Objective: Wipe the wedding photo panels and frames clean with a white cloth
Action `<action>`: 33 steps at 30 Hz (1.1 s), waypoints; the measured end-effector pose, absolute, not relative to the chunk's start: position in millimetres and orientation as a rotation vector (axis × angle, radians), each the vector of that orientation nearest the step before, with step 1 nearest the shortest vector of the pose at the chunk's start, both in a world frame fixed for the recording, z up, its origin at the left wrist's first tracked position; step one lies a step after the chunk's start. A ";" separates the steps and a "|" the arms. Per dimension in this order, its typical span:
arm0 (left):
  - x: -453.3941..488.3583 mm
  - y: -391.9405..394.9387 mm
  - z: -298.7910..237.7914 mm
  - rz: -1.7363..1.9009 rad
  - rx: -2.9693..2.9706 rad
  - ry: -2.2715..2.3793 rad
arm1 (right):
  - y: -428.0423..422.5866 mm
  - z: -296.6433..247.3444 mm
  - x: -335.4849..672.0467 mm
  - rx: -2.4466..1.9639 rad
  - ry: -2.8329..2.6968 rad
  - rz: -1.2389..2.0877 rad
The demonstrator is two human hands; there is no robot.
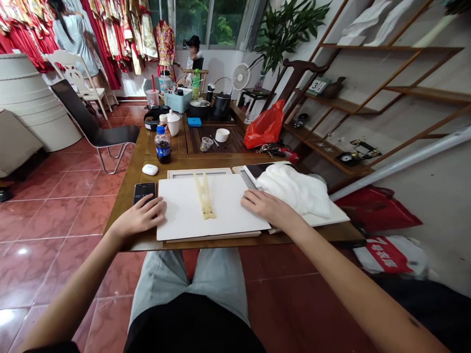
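Observation:
In front of me a white board [180, 206] lies flat near the table's front edge, on top of a wooden-edged frame. A pale yellow strip with two long prongs and small dark marks at its near end [206, 210] rests on the board's middle. My left hand [147, 214] is flat at the board's left edge, fingers spread, beside a dark phone [144, 191] showing a timer. At the right edge, my right hand [259, 206] lies with fingers stretched out on the board. Just beyond it sits a bundle of white fluffy cloth [294, 189].
On the wooden table [136, 169] stand a dark-drink bottle [162, 147], a white earbud case [150, 169], a white bowl [222, 135] and an orange plastic bag [265, 126]. A black chair [91, 117] is at the left, wooden shelving [342, 105] at the right. Two people are farther back.

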State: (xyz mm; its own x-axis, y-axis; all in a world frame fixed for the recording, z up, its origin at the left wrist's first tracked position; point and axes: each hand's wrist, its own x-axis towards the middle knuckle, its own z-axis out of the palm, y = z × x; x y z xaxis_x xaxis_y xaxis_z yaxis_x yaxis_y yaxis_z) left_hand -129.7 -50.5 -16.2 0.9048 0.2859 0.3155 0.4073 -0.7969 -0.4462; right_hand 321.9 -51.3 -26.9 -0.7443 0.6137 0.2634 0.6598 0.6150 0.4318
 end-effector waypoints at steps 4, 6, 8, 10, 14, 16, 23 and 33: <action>-129.5 -52.3 -16.3 -0.297 -2.582 -0.562 | -51.9 -26.1 321.2 -1.101 -2.753 -0.797; -129.6 -52.9 -16.5 -0.285 -2.602 -0.596 | -52.8 -26.1 321.9 -1.107 -2.757 -0.787; -129.3 -53.3 -16.3 -0.267 -2.610 -0.610 | -53.5 -25.7 322.7 -1.112 -2.756 -0.775; -128.8 -54.2 -15.9 -0.239 -2.609 -0.622 | -54.0 -24.4 323.6 -1.130 -2.750 -0.754; -129.0 -57.6 -12.6 -0.224 -2.648 -0.695 | -57.9 -15.4 331.7 -1.208 -2.700 -0.635; -130.6 -59.5 -8.5 -0.238 -2.658 -0.761 | -62.8 -8.0 341.7 -1.289 -2.606 -0.592; -113.4 -46.6 16.7 -0.470 -2.669 -1.001 | -69.8 2.8 387.0 -1.840 -2.125 -0.444; -21.8 33.1 -4.4 -0.368 -2.820 -1.333 | -45.9 -32.0 388.0 -1.868 -1.877 -0.099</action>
State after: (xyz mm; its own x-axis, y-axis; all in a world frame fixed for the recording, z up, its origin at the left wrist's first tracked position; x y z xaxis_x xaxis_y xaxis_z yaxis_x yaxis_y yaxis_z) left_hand -21.8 33.1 -4.4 0.6121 0.7623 0.2106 0.7624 -0.6395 0.0987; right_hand 388.0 -45.9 -32.0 0.0531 0.9218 0.3841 0.9571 0.0627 -0.2828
